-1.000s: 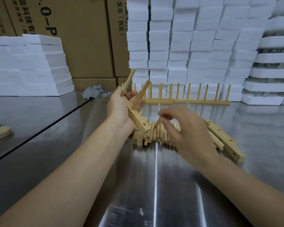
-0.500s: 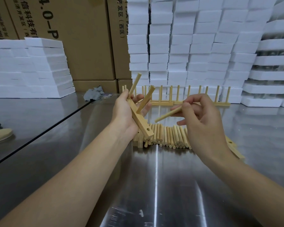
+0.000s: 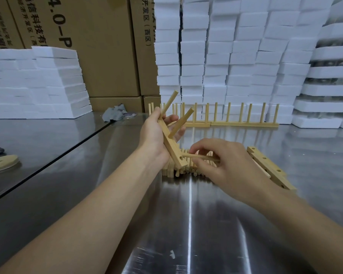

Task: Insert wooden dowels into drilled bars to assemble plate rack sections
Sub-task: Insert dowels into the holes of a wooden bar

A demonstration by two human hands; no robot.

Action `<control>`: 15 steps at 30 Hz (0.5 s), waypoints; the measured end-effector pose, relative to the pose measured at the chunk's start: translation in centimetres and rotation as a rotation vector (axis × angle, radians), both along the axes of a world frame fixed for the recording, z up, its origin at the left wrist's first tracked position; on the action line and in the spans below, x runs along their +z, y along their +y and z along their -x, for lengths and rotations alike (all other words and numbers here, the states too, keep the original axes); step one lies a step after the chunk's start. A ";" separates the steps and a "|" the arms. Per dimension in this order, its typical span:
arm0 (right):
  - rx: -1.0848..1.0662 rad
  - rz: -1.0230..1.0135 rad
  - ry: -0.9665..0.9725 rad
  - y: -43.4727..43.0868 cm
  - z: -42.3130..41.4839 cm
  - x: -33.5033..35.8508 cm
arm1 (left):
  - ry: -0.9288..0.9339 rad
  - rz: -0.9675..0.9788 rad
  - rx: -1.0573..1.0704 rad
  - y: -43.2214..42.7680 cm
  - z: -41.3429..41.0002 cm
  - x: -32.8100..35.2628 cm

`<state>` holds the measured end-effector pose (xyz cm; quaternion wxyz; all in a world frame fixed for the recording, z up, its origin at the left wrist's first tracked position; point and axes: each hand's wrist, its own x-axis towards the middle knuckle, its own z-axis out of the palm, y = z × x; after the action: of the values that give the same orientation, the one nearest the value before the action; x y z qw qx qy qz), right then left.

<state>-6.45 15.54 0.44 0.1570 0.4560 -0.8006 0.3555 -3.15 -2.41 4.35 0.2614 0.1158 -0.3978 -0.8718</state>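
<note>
My left hand (image 3: 153,135) grips a drilled wooden bar (image 3: 171,147) tilted above the steel table, with two dowels standing in its upper holes. My right hand (image 3: 222,163) pinches a loose dowel (image 3: 198,156) that lies nearly level, its tip close to the hole at the bar's lower end. Under both hands lies a row of loose dowels (image 3: 178,171). To the right lies a stack of drilled bars (image 3: 269,167).
Finished rack sections (image 3: 236,123) stand in a line at the back. White foam blocks (image 3: 226,56) and cardboard boxes (image 3: 99,46) rise behind. A grey rag (image 3: 114,113) and a wooden disc (image 3: 3,162) lie to the left.
My right hand picked a dowel from the pile, raised it, then brought it down toward the bar's lower hole. My left hand kept holding the bar.
</note>
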 end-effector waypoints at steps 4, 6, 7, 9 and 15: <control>0.044 -0.022 0.031 -0.1 -0.2 0.2 | 0.011 0.087 0.014 0.0 0.1 -0.1; 0.045 -0.053 0.064 -0.1 -0.3 0.2 | 0.018 0.138 0.024 0.2 0.3 -0.2; 0.038 -0.072 0.076 -0.2 -0.3 0.3 | 0.025 0.158 0.030 0.3 0.3 -0.3; 0.013 -0.113 0.099 -0.1 -0.2 0.4 | 0.037 0.182 0.039 0.4 0.3 -0.3; 0.026 -0.136 0.096 0.0 -0.3 0.3 | 0.049 0.237 0.041 0.7 0.3 -0.3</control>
<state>-6.16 15.56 0.77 0.1593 0.4923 -0.8085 0.2803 -3.44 -1.74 4.07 0.3009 0.0709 -0.4889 -0.8157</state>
